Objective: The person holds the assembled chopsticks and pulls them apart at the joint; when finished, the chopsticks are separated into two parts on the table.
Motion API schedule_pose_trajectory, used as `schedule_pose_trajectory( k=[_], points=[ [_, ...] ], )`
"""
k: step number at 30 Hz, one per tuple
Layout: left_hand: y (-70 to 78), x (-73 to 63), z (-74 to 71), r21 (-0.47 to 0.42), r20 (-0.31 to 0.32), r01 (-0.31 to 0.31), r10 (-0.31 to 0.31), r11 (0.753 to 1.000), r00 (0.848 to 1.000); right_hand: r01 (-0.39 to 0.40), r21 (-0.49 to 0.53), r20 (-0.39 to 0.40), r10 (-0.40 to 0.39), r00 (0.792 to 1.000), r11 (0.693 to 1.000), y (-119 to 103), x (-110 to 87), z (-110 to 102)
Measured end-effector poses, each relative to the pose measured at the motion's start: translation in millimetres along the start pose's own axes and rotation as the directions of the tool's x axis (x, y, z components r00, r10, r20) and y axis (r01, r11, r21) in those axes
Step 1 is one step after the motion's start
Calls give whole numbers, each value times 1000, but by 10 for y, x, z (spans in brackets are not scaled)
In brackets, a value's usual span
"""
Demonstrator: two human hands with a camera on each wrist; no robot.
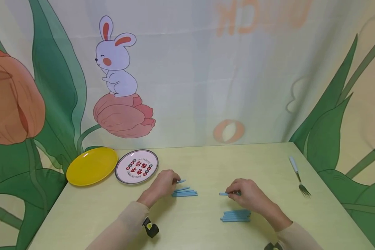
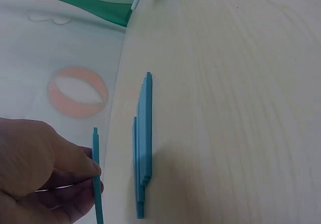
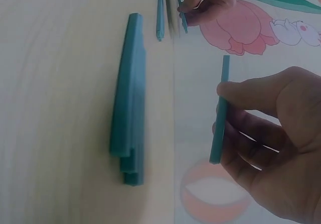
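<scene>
My left hand [image 1: 165,182] pinches a thin blue stick [image 2: 97,184] between thumb and fingers, a little above the table. Just below it lies a small row of blue sticks [image 1: 185,193], side by side with uneven ends. Between the thumb and fingertips of my right hand [image 1: 248,195] is another blue stick [image 3: 219,113], held off the table. A second group of blue sticks [image 1: 235,216] lies nearer the table's front, below the right hand. In the right wrist view this group [image 3: 129,98] looks closely bunched.
A yellow plate [image 1: 92,166] stands at the table's back left, beside a white plate [image 1: 122,171] with red lettering and a dark rim. Towards the right edge lies a fork [image 1: 299,178] with a pale handle. A printed curtain [image 1: 187,86] hangs behind the table [image 1: 206,159].
</scene>
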State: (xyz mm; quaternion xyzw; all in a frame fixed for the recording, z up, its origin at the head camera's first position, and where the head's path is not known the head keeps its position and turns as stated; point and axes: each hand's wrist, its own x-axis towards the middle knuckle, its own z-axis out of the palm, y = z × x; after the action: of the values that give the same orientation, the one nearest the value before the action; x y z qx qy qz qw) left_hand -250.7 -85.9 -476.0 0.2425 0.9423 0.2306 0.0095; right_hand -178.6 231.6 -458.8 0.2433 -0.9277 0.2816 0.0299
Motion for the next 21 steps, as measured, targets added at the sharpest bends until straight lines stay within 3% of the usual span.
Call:
schedule_pose_trajectory(
  k=[9,21],
  points=[
    [-58,8,76,-21,39,21,-20,1000,999,57,-9,94,-56,994,998,96,-36,80],
    [-124,9,134,-36,68,-6,8,999,998,44,-40,240,-33,970,998,146,-25,127]
  ],
)
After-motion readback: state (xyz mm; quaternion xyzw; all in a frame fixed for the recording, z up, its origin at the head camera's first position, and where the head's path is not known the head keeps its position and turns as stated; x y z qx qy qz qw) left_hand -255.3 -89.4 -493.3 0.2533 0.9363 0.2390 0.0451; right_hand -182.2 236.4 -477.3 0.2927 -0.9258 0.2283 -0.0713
